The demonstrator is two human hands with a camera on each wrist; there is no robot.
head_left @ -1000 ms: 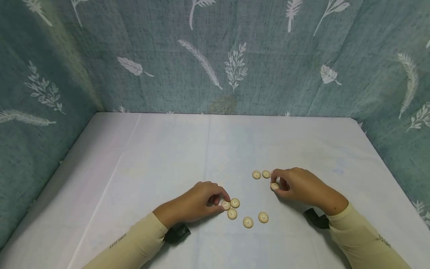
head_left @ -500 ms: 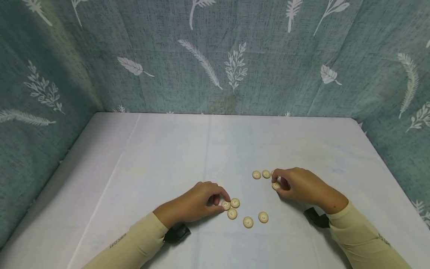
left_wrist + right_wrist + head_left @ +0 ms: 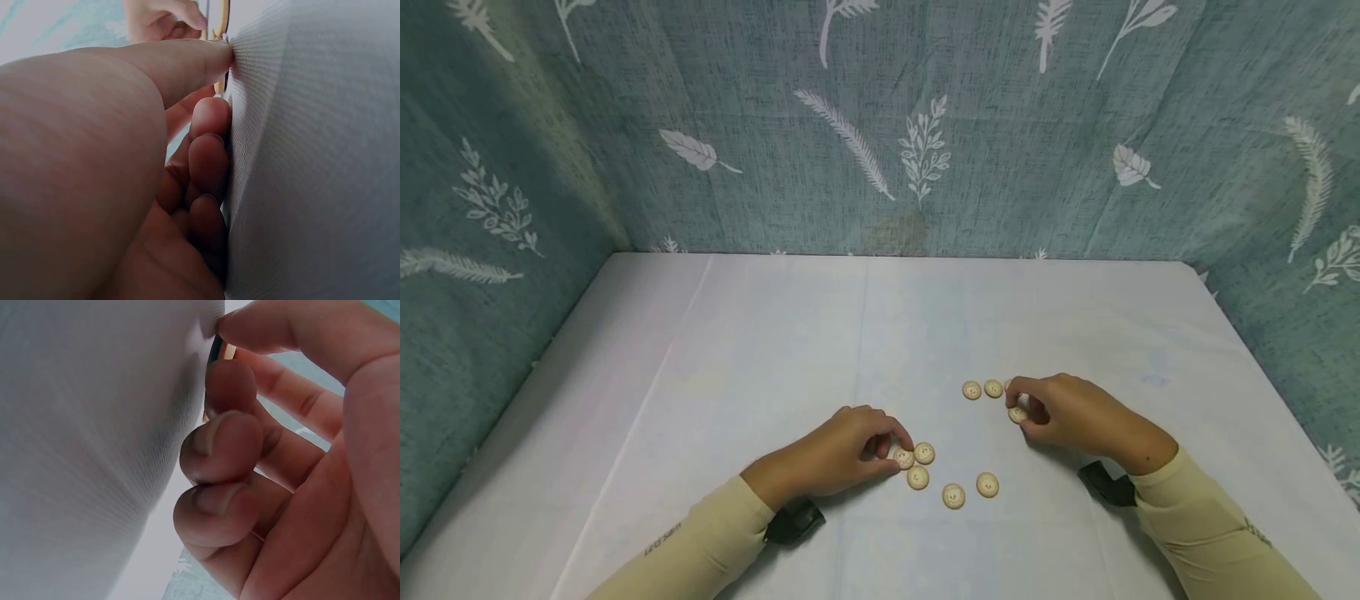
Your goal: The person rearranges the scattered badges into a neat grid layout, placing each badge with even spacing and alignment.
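Observation:
Several round, pale wooden buttons with marked faces lie on the white cloth. In the head view my left hand point(image 3: 850, 450) pinches one button point(image 3: 903, 458) between thumb and index finger. Two more, an upper button point(image 3: 924, 452) and a lower button point(image 3: 917, 477), sit close against it. Farther right, my right hand point(image 3: 1063, 412) pinches another button point(image 3: 1017, 414) flat at the cloth. Just behind its index finger a further button point(image 3: 1008, 386) is mostly hidden. The right wrist view shows the held button's edge point(image 3: 230, 351) by the thumb tip, with the other fingers curled below.
Two buttons, a left one point(image 3: 972, 390) and a right one point(image 3: 993, 388), lie in a row left of my right hand. Nearer me are two more, one point(image 3: 953, 497) beside the other point(image 3: 987, 485). A patterned green curtain point(image 3: 760, 192) stands behind the white tabletop point(image 3: 760, 333).
My right hand has slid its button slightly to the right, and part of another button now shows behind its index finger. My left hand has stayed in place.

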